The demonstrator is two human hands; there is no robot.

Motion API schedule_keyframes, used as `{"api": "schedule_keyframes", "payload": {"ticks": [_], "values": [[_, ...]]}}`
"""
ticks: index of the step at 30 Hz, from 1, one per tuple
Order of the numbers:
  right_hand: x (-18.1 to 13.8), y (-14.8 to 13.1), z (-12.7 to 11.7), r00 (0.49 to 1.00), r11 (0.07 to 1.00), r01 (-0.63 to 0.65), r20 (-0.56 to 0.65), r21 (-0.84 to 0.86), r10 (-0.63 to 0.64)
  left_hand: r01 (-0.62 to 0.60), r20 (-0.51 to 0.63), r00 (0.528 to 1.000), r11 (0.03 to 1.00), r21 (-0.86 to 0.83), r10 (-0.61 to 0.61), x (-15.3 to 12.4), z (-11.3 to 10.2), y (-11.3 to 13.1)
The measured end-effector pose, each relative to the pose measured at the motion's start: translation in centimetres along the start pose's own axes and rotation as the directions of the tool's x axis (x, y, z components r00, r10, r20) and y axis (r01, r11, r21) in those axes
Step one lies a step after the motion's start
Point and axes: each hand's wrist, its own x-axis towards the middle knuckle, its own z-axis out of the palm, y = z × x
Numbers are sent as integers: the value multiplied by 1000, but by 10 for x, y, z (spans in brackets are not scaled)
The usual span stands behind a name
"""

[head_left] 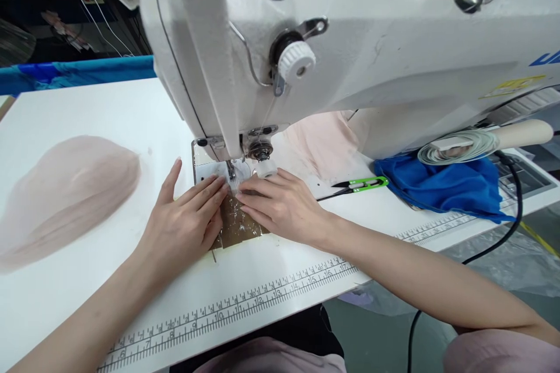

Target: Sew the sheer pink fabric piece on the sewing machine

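My left hand (186, 218) lies with fingers stretched out on the bed of a white sewing machine (363, 52), left of the presser foot (231, 171). From the right, my right hand (284, 204) reaches in, its fingers extended and slightly bent, the tips just beside the foot. Both hands rest at the edges of a shiny brown taped patch (240, 221) in front of the needle plate (202, 164). Thin, see-through material seems to lie under the fingertips, but its outline is hard to make out.
Sheer pale pink fabric (79, 186) lies on the left, and more pink fabric (324, 140) behind the needle. Green thread snips (367, 184) sit on the right near blue cloth (441, 183) and a coiled pale cord (459, 147). A printed ruler (236, 309) follows the table's front edge.
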Motion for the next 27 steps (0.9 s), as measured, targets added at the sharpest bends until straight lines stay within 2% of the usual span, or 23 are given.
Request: {"api": "schedule_keyframes", "payload": {"ticks": [15, 22, 27], "values": [[5, 5, 4, 996, 993, -29, 79, -113, 39, 119, 40, 992, 993, 13, -119, 3, 10, -6], [7, 6, 3, 983, 989, -90, 149, -119, 108, 171, 70, 983, 985, 17, -172, 1, 14, -6], [7, 9, 1, 983, 989, -102, 140, -103, 115, 196, 77, 978, 980, 5, -196, 1, 13, -6]]}}
